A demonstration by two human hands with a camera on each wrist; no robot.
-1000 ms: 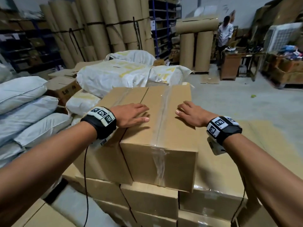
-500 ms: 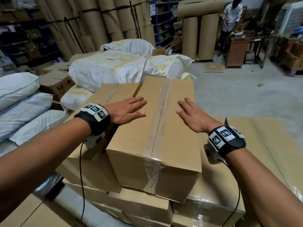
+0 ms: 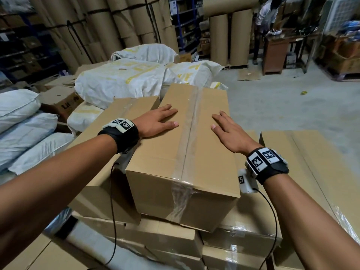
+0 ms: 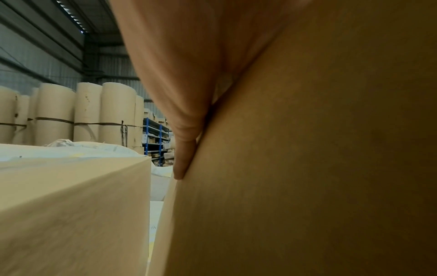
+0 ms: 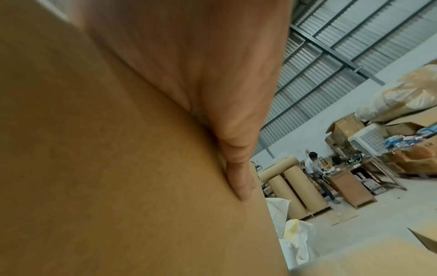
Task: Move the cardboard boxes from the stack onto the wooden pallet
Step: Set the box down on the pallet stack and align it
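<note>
Hands first: my left hand (image 3: 155, 124) and my right hand (image 3: 228, 131) both lie flat, fingers spread, palms down on the lid of the top box (image 3: 185, 152), one each side of its clear tape seam (image 3: 191, 129). Nothing gripped, nothing pinched. Left wrist view shows my left fingers (image 4: 187, 153) straight against the cardboard; right wrist view shows the same for my right fingers (image 5: 241, 179).

Top box sits on the stack (image 3: 161, 238), skewed, its near corner overhanging the boxes under it. Touching its left side is a neighbour box (image 3: 109, 156) at the same level. Right of the top box lies lower flat cardboard (image 3: 303, 158). No wooden pallet shows in any view, so I cannot tell where it is.

Step in hand, as I judge it: getting hold of the top box to lift it off. Flat palms on the lid can only slide it, not carry it. To do it well I would slide each hand out over the long edges and down the side walls, or hook fingers under the overhanging near corner, then draw the box toward me before lifting. Left side is tight against the neighbour box, so that hand likely needs the box pulled clear first. Keep it level; weight is unknown.

Beyond the top box: white sacks (image 3: 124, 80), then tall cardboard rolls (image 3: 109, 30), blue shelving (image 3: 185, 22), and a person (image 3: 265, 18) at a wooden table (image 3: 276, 51).
</note>
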